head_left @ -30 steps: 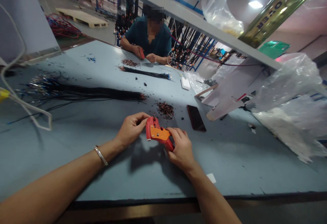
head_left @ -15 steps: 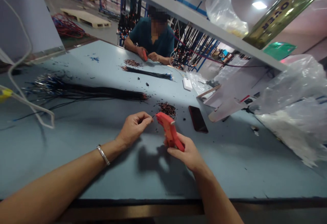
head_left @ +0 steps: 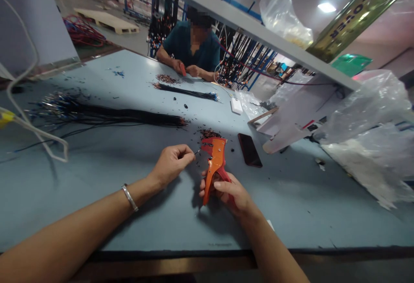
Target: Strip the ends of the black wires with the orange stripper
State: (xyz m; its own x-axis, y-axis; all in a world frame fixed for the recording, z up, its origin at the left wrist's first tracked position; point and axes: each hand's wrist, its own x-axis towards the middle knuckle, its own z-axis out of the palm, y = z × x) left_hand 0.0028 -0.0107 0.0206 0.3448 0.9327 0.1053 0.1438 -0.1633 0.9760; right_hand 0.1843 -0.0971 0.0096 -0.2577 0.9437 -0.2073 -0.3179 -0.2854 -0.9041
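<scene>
Over the near part of the table, my left hand pinches a thin dark wire whose tip points right. My right hand is wrapped round the handles of an orange and red wire stripper. Its jaws face left, close to the wire tip; whether they touch cannot be made out. Behind the jaws lies a pile of small copper-and-black scraps. A thick bundle of black wires stretches across the table to the left, copper-coloured ends toward the scraps.
Right of the stripper lies a dark phone. Farther back are a white box and a smaller wire bundle. A co-worker sits opposite with a red tool. A white cable hangs at left; plastic bags lie right.
My right hand has turned the wire stripper, so its orange side and jaws now show and its handles stand spread. My left hand, still pinching the wire, has barely moved.
</scene>
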